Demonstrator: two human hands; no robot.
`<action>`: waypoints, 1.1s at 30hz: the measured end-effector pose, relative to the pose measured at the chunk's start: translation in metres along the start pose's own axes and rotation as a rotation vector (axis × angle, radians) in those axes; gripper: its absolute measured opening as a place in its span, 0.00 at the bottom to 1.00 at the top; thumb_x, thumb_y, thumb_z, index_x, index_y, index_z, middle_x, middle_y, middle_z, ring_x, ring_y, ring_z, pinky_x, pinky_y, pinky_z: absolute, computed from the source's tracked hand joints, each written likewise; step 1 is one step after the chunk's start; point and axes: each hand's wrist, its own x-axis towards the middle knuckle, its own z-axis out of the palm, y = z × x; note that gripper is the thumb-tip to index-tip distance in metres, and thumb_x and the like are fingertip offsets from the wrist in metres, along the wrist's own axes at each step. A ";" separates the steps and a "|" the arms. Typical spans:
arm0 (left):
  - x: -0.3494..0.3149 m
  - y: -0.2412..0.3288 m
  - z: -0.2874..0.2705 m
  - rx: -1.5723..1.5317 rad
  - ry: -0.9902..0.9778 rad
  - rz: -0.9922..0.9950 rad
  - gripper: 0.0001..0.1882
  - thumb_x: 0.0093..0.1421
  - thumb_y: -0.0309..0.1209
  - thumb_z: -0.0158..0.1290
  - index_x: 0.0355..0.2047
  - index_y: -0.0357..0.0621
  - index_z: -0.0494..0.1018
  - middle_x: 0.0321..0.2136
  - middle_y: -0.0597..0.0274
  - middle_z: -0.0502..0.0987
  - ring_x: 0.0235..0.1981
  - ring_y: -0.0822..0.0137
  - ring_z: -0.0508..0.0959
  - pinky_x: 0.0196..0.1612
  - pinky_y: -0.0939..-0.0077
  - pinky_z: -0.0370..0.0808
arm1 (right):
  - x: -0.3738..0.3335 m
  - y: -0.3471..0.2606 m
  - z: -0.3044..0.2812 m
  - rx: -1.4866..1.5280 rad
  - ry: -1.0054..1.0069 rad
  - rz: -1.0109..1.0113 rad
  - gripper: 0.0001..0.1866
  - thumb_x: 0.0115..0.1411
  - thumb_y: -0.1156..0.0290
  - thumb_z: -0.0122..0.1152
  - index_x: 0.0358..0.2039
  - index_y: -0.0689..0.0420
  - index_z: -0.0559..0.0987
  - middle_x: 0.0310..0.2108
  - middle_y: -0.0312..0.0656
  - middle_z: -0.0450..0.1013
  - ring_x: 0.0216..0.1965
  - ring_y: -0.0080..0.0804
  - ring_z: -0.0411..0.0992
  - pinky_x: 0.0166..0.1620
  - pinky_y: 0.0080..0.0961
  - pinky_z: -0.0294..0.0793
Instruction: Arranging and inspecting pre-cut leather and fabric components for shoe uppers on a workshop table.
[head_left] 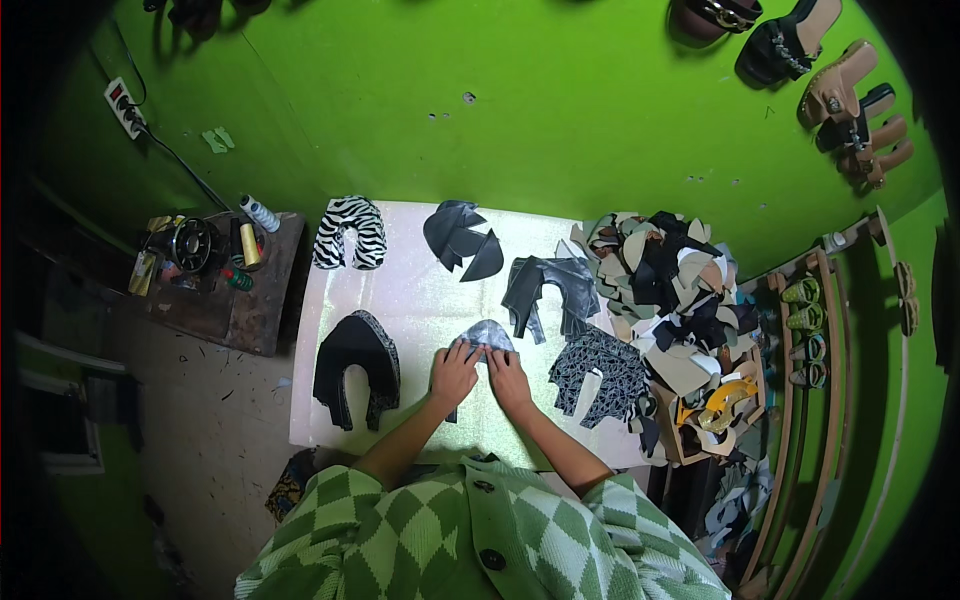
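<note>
On the table [425, 290], between a black stack [332, 358] at left and patterned pieces [617, 365] at right, the person's left hand [457, 374] and right hand [509, 380] touch a grey piece [487, 331], fingers forward; whether they grip it cannot be told. A scrap heap [685, 280] crowds the right side.

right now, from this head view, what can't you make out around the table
Head view: part of the grey piece, covered by the left hand and right hand; whether either grip pinches it is unclear.
Head view: the scrap pile's lower layers, hidden by upper pieces.
Head view: the top of the maroon shoe, cut off by the upper edge.
</note>
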 end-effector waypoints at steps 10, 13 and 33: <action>-0.008 -0.005 -0.004 -0.002 -0.026 0.007 0.26 0.51 0.35 0.48 0.52 0.51 0.62 0.48 0.55 0.65 0.53 0.61 0.61 0.49 0.66 0.57 | -0.013 0.005 -0.008 -0.302 -0.074 -0.020 0.28 0.53 0.69 0.44 0.55 0.63 0.58 0.46 0.41 0.61 0.51 0.29 0.59 0.56 0.43 0.54; -0.005 -0.007 -0.001 -0.037 -0.027 0.018 0.26 0.51 0.35 0.48 0.53 0.50 0.62 0.48 0.54 0.65 0.53 0.59 0.61 0.50 0.65 0.57 | -0.012 0.007 -0.006 -0.297 -0.069 -0.011 0.29 0.53 0.69 0.44 0.56 0.63 0.57 0.47 0.41 0.61 0.53 0.29 0.58 0.55 0.44 0.54; -0.004 -0.005 -0.003 -0.104 -0.061 -0.006 0.27 0.51 0.38 0.48 0.52 0.48 0.62 0.49 0.49 0.64 0.52 0.54 0.61 0.50 0.63 0.57 | -0.030 0.011 -0.005 -0.047 -0.084 0.128 0.28 0.53 0.77 0.41 0.57 0.64 0.54 0.59 0.45 0.51 0.60 0.29 0.51 0.56 0.48 0.49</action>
